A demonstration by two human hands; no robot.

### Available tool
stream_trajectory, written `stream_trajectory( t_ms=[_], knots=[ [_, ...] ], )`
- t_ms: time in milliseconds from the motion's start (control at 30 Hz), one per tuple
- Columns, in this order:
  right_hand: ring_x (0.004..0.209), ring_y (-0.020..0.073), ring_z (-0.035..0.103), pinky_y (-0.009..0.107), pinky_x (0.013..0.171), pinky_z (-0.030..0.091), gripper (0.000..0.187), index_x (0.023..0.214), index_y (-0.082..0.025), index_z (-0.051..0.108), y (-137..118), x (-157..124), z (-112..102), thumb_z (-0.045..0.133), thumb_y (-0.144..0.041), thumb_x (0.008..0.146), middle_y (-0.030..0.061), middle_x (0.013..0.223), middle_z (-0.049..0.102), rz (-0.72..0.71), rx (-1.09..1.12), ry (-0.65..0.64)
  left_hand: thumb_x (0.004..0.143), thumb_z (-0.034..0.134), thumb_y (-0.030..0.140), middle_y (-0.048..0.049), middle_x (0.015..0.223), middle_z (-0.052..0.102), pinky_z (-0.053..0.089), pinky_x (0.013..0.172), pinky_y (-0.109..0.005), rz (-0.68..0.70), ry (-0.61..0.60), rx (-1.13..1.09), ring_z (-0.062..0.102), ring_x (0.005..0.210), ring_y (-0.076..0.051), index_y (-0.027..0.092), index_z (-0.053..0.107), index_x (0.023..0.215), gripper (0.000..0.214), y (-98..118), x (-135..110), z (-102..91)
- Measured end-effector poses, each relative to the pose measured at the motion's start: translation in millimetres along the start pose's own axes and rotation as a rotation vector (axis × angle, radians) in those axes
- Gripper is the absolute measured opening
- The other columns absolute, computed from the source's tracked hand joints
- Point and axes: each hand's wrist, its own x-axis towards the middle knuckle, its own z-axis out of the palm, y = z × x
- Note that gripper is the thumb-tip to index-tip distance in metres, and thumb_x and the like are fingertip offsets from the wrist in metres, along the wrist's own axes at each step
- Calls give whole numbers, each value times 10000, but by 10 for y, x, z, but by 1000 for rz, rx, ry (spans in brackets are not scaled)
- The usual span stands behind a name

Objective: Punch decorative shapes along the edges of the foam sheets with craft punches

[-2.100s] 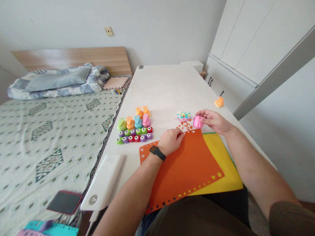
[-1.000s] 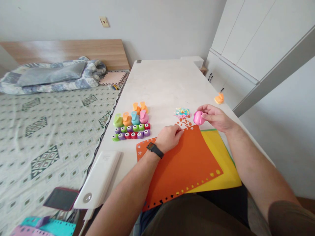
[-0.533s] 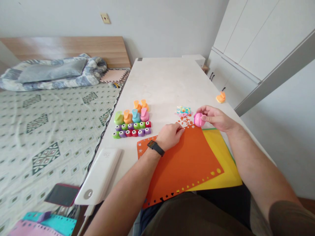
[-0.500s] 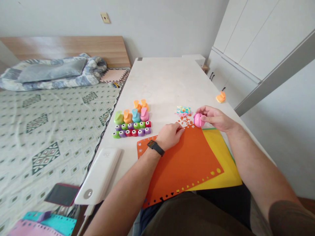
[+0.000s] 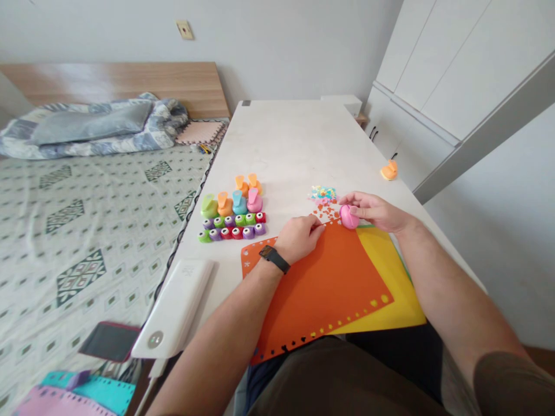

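Note:
My right hand [image 5: 378,211] grips a pink craft punch [image 5: 349,217], its thumb against the punch. The punch sits at the far right corner of an orange sheet [image 5: 327,283]. The sheet's near and far edges carry small punched shapes. My left hand [image 5: 300,238], with a black watch on the wrist, is closed at the sheet's far edge, fingertips on that edge. Loose orange cut-outs [image 5: 327,211] lie just beyond it, with a pile of blue, yellow and pink ones [image 5: 324,193] behind. A yellow sheet [image 5: 396,283] lies partly under the orange one.
Several coloured punches [image 5: 229,219] stand in rows on the left of the white table [image 5: 295,138]. A white power bank [image 5: 176,306] lies at the left edge, a cable plugged into it. Another orange punch [image 5: 389,170] stands at the right edge. Beside the table is a bed [image 5: 108,219].
The pink punch has tilted and shifted slightly left and toward me in my right hand. My left hand has stayed in place on the orange sheet.

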Motion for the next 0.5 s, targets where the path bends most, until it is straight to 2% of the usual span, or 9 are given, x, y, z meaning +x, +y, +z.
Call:
stream_trajectory(
  t_ms=[100, 333, 500],
  knots=[
    [726, 162, 598, 282, 633, 483, 439, 1123, -200, 670, -3, 0, 4, 805, -469, 803, 51, 878, 691, 10, -4, 8, 977, 526, 321, -44, 879, 756, 413, 658, -264, 0, 4, -6, 647, 732, -151, 192, 685, 868, 232, 4, -1, -2],
    [816, 187, 635, 296, 706, 507, 408, 1114, -192, 669, 22, 19, -6, 792, -451, 824, 69, 941, 711, -12, -16, 16, 981, 521, 322, -46, 882, 757, 426, 667, -263, -6, -11, 1, 654, 749, -155, 194, 693, 886, 235, 10, 3, -15],
    [751, 165, 627, 282, 669, 481, 356, 1085, -203, 665, 53, 36, -22, 798, -410, 827, 47, 910, 713, -29, 3, 12, 981, 519, 318, -48, 885, 758, 432, 673, -263, 0, -15, 3, 658, 757, -159, 194, 696, 896, 231, 15, 9, -16]
  ],
)
